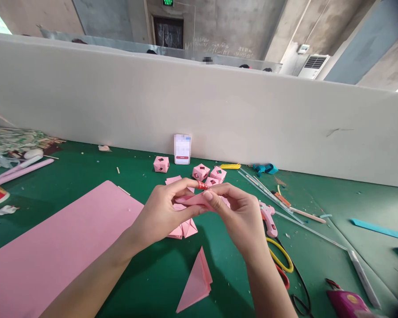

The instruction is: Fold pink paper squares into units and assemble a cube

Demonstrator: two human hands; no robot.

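Observation:
Both my hands hold one folded piece of pink paper [193, 199] above the green table. My left hand [161, 214] has it between thumb and fingers; a red patterned wrap covers a fingertip. My right hand [240, 216] pinches the other end with thumb and index finger. Below and behind the hands lie folded pink paper pieces [189, 228], partly hidden. Nearer to me is a small stack of pink paper triangles [195, 285]. Past my hands sit several pink paper polyhedra with dark diamond openings, among them one on the left [161, 164] and one on the right [200, 172].
A large pink sheet [86, 229] covers the left. A phone [182, 150] leans against the white partition [192, 106]. On the right are a pink glue gun [268, 218], yellow-and-red handles [281, 256], clear sticks [272, 194] and a purple tool [348, 304].

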